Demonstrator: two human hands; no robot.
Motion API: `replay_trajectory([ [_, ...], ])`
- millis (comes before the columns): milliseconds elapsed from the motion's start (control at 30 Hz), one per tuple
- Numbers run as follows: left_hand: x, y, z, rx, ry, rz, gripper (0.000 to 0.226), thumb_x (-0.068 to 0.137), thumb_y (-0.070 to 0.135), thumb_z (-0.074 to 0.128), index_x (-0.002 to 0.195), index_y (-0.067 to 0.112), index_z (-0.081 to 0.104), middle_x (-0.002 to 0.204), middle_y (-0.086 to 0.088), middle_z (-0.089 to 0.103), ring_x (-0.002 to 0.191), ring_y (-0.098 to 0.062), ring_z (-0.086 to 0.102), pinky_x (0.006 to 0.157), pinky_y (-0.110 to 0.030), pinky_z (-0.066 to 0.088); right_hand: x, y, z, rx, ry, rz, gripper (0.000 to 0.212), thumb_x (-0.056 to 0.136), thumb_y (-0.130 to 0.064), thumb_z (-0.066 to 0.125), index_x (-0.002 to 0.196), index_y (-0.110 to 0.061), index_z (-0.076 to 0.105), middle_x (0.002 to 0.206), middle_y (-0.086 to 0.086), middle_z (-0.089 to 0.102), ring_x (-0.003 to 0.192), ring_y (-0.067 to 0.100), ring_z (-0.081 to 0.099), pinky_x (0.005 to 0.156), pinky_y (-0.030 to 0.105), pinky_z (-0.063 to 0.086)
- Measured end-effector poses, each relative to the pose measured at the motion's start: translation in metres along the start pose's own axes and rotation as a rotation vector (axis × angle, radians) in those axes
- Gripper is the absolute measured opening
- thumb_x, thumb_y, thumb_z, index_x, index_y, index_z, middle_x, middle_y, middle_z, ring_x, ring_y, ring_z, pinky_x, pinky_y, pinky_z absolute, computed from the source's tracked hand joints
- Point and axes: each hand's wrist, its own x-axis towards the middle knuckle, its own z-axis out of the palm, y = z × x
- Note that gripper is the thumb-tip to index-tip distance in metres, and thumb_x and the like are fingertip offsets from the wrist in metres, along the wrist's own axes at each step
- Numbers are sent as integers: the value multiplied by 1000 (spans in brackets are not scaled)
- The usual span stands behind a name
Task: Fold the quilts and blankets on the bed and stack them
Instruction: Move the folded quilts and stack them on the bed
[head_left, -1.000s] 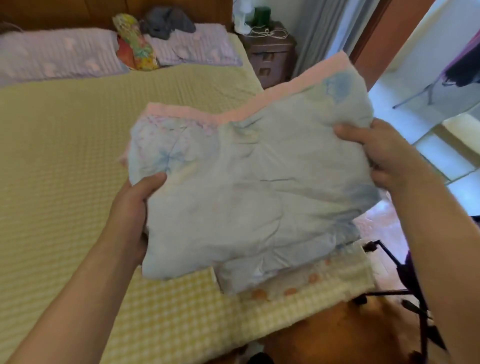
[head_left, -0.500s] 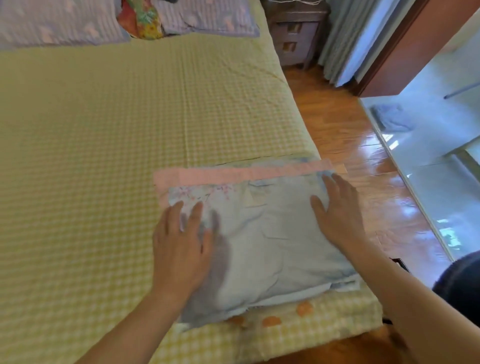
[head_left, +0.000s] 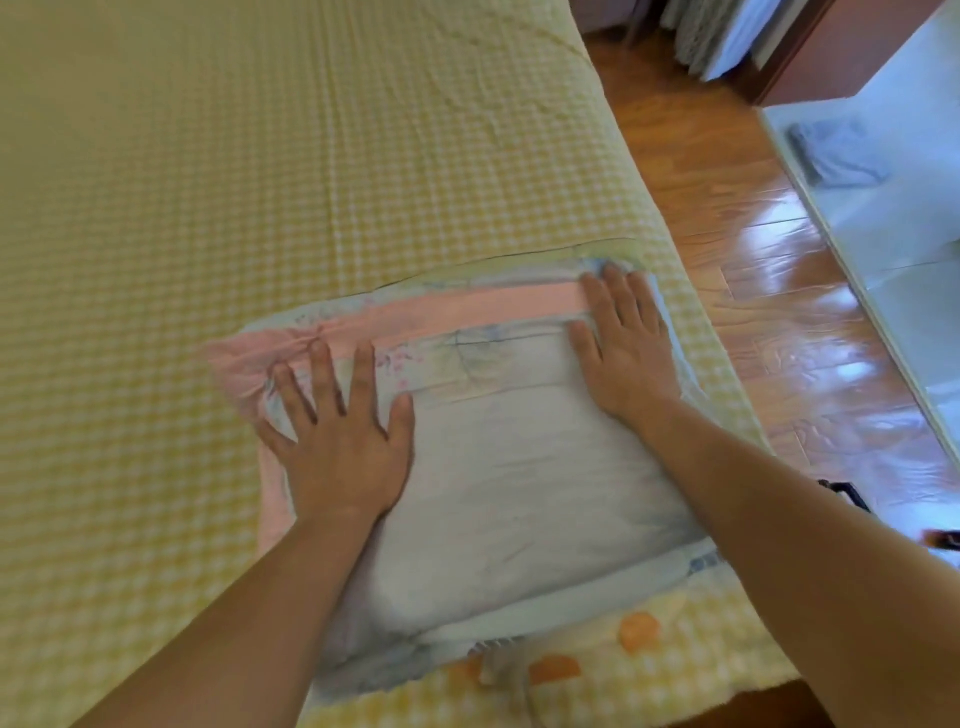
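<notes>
Head view | folded quilt (head_left: 519, 499) lay on bed (head_left: 208, 208) | left hand (head_left: 340, 441) pressed flat, fingers spread | right hand (head_left: 623, 353) pressed flat at far corner

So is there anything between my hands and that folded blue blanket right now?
Nothing visible. Your left hand and right hand both lie flat, fingers straight, directly on top of the folded blue blanket, which rests on the yellow checked bed cover near the bed's corner.
</notes>
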Motion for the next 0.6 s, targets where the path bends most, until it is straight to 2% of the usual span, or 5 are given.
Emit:
replay_trajectory([
  [133, -22, 11, -47, 1, 21, -1, 69, 99, 66, 15, 160, 39, 1, 169, -3, -15, 152, -36, -22, 116, -70, -8, -8, -23, -55, -117, 11, 55, 65, 102, -56, 17, 159, -26, 11, 167, 2, 2, 153, 28, -7, 123, 54, -3],
  [233, -68, 45, -85, -63, 90, 149, 67, 101, 65, 13, 160, 39, -2, 168, -5, -17, 151, -34, -27, 118, -62, -18, -67, -61, -100, -107, 81, 2, 63, 103, -55, 17, 158, -26, 12, 167, 6, 0, 153, 31, -10, 121, 50, -12],
  [300, -100, 63, -86, -53, 20, 275, 68, 98, 69, 1, 159, 41, -6, 168, -3, -18, 150, -32, -29, 118, -60, -21, -111, -72, -105, -62, -5, -64, 63, 102, -58, 13, 158, -29, 12, 167, 4, -1, 153, 29, -10, 120, 47, -13],
  [433, -105, 19, -61, 101, -95, 302, 70, 98, 70, 2, 161, 39, 2, 169, -3, -12, 153, -34, -21, 120, -62, -7, -120, -5, -80, -190, -163, -17, 72, 98, -64, 3, 158, -27, 18, 167, 5, 7, 153, 29, 2, 123, 54, 6],
  [600, -98, -31, -57, 87, -133, 213, 66, 98, 69, 0, 157, 44, -13, 166, 4, -27, 150, -27, -30, 120, -62, -9, -102, 39, -78, -263, -249, 127, 71, 98, -62, 5, 159, -26, 0, 167, 8, 4, 153, 29, -1, 123, 51, 1],
])
